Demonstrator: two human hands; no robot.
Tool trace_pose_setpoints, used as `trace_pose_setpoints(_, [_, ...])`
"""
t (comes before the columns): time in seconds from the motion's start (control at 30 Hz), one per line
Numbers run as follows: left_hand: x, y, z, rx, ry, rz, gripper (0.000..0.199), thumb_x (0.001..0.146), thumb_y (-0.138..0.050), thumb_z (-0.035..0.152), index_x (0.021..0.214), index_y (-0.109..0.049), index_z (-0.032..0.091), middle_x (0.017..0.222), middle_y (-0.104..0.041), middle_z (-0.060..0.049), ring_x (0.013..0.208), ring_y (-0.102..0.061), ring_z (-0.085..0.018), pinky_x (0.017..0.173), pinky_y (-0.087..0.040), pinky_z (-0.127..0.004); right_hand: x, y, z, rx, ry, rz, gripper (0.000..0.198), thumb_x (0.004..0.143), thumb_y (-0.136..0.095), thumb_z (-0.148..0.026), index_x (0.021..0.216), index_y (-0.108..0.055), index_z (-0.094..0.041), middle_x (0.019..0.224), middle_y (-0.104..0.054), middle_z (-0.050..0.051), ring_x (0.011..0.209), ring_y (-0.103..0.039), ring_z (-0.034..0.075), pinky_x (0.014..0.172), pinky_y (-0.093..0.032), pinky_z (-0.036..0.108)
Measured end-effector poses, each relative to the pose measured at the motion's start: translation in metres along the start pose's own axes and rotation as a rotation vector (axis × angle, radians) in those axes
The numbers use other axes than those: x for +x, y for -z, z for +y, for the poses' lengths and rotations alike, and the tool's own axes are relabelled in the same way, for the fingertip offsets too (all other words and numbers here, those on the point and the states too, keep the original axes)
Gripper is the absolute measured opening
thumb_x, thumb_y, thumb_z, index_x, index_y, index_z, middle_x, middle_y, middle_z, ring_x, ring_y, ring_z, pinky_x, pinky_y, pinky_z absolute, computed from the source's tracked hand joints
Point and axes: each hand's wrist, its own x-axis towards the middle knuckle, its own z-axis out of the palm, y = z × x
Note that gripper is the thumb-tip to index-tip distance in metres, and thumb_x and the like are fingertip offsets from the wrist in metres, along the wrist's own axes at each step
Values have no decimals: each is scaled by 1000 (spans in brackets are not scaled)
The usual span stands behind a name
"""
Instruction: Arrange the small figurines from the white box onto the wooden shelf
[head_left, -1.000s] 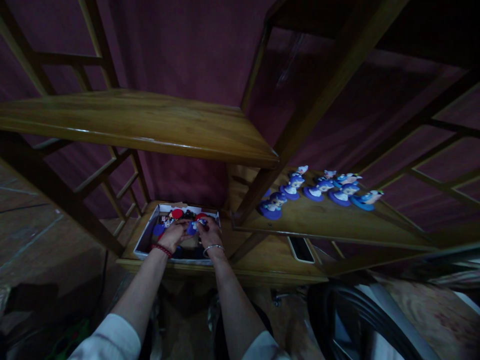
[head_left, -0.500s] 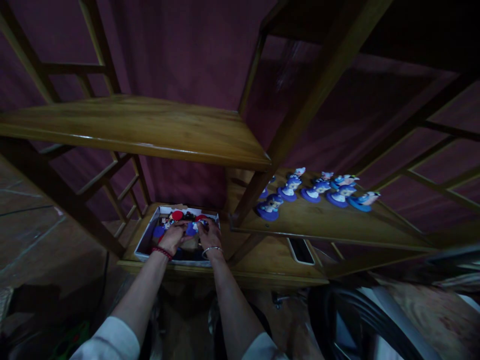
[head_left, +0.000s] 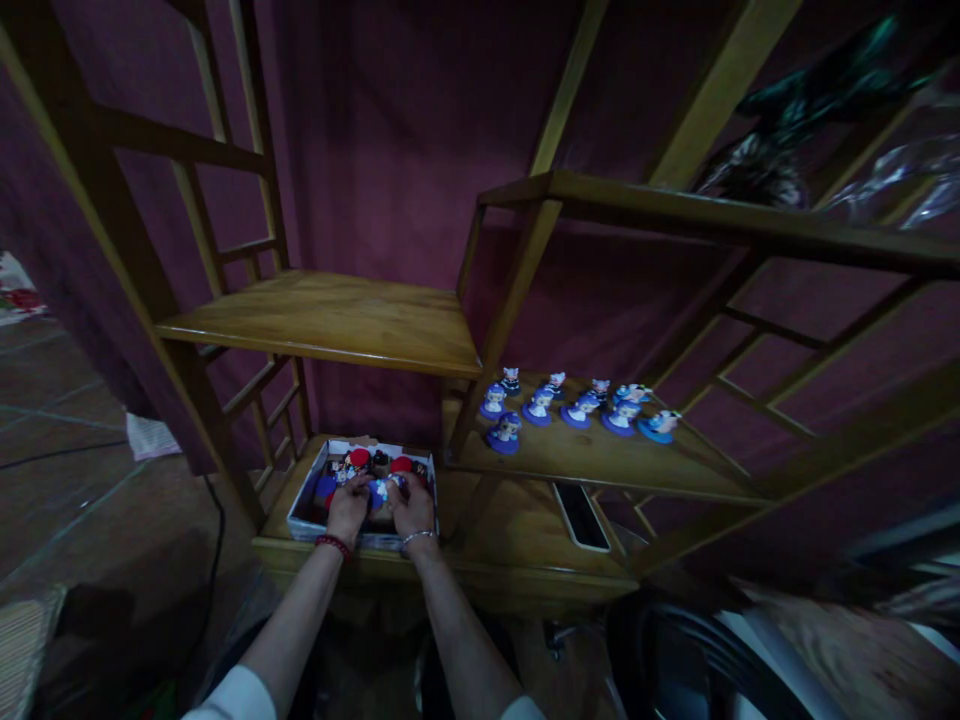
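Note:
Between my two hands, over a white cardboard box [head_left: 304,512], is a small figurine [head_left: 386,491] with a purple base and a pale body. My left hand [head_left: 349,510] pinches it at the base end. At its other end, the fingers of my right hand [head_left: 412,505] close on the figurine. Inside the box lie more figurines, some with red parts such as the red piece [head_left: 360,457], others purple or black. My fingers hide part of the held figurine. A red bead bracelet circles my left wrist, a silver bangle my right.
Several purple-based figurines [head_left: 538,406] stand in rows on the wooden shelf [head_left: 600,460] to the right. Below it lies a phone-like dark object with a white rim [head_left: 581,517]. An upper board [head_left: 330,315] overhangs the box; a post [head_left: 517,290] divides the bays.
My view has pulled back and tilted, so more of the shelf unit shows. Both hands stay over the box with the figurine between them.

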Motion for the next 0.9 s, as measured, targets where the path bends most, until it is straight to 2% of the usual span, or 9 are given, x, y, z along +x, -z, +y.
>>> trace_pose_setpoints(0.1, [-11, 3, 5, 36, -86, 11, 19, 64, -55, 8, 77, -65, 17, 63, -64, -2, 69, -60, -15, 65, -45, -23, -5, 5, -11, 4, 0, 16, 25, 73, -48, -34, 92, -57, -21, 74, -63, 1, 64, -60, 14, 62, -49, 26])
trace_pose_setpoints(0.2, [-25, 4, 12, 12, -115, -20, 20, 64, -56, 9, 80, -66, 17, 69, -66, -3, 73, -60, -16, 68, -45, -24, -11, 12, -25, 15, 22, 18, 27, 72, -48, -33, 95, -57, -21, 77, -63, 1, 67, -61, 14, 64, -49, 26])
trace_pose_setpoints(0.4, [-68, 6, 33, -181, -77, -137, 21, 64, -60, 10, 83, -65, 15, 74, -67, -4, 75, -60, -16, 72, -46, -27, -37, 30, -56, 15, 58, 39, 26, 72, -48, -32, 93, -58, -21, 70, -63, 0, 66, -60, 15, 62, -49, 26])
trace_pose_setpoints(0.53, [-101, 8, 48, -380, -45, -250, 21, 65, -60, 7, 85, -64, 13, 82, -66, -5, 76, -60, -14, 71, -47, -24, -53, 41, -70, 81, 55, 47, 23, 71, -49, -33, 90, -59, -23, 68, -63, -2, 59, -59, 13, 57, -49, 24])
trace_pose_setpoints(0.63, [-123, 12, 57, -501, -10, -287, 20, 68, -56, 2, 84, -63, 13, 83, -65, -5, 72, -60, -11, 70, -49, -23, -64, 50, -79, 156, 64, 23, 26, 71, -49, -35, 91, -57, -20, 68, -62, -2, 55, -58, 12, 55, -49, 24])
trace_pose_setpoints(0.77, [-147, 19, 66, -613, 15, -340, 17, 72, -50, 0, 79, -61, 11, 80, -64, -5, 70, -61, -10, 74, -51, -28, -78, 66, -89, 236, 93, -17, 28, 70, -50, -36, 92, -56, -18, 66, -61, -2, 55, -59, 12, 55, -50, 24])
trace_pose_setpoints(0.9, [-169, 26, 73, -697, -10, -466, 15, 75, -47, 2, 82, -59, 10, 81, -65, -6, 77, -62, -13, 83, -48, -36, -91, 82, -99, 307, 132, -41, 28, 68, -53, -35, 91, -55, -18, 69, -61, -1, 59, -59, 12, 53, -50, 23])
